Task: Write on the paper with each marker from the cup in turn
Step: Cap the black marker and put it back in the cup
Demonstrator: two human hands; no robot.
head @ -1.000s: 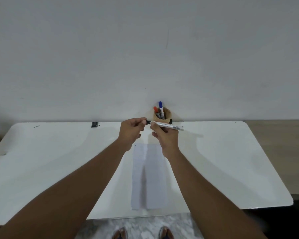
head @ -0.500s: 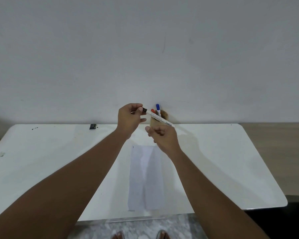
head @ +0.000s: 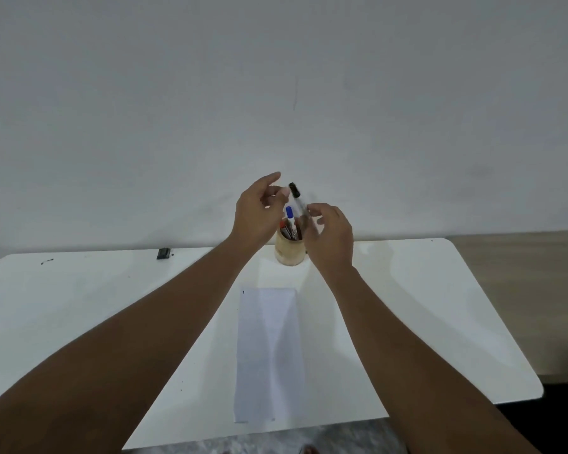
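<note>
You've got the black marker (head: pixel 298 204) up in the air right over the cup (head: pixel 289 252), near the tabletop's far edge, about mid-width. Long axis is close to upright, tilted a bit: black cap end up and leaning left, barrel running down-right behind your right hand (head: pixel 329 237). Right hand fingers curl around the lower barrel, loosely closed on it; blur there, so can't tell how firm.

Left hand (head: pixel 258 211) sits just beside the cap, fingers spread and part open. Can't tell if thumb and finger touch the cap; looks like it holds nothing.

Progress, as a judgement: cap looks on, so this marker reads as done and headed tail-first into the cup. One tiny dark mark shows at the paper's (head: pixel 269 352) far left corner; rest of the sheet looks blank. Blue marker (head: pixel 289 213) and red marker (head: pixel 283 226) stand in the cup w/ caps up, so prob. those two are left to do.

Paper lies lengthwise toward you, mid-tabletop, reaching near the front edge of the table (head: pixel 79 306). Small dark object (head: pixel 163 253) sits at the far edge, left of the cup.
</note>
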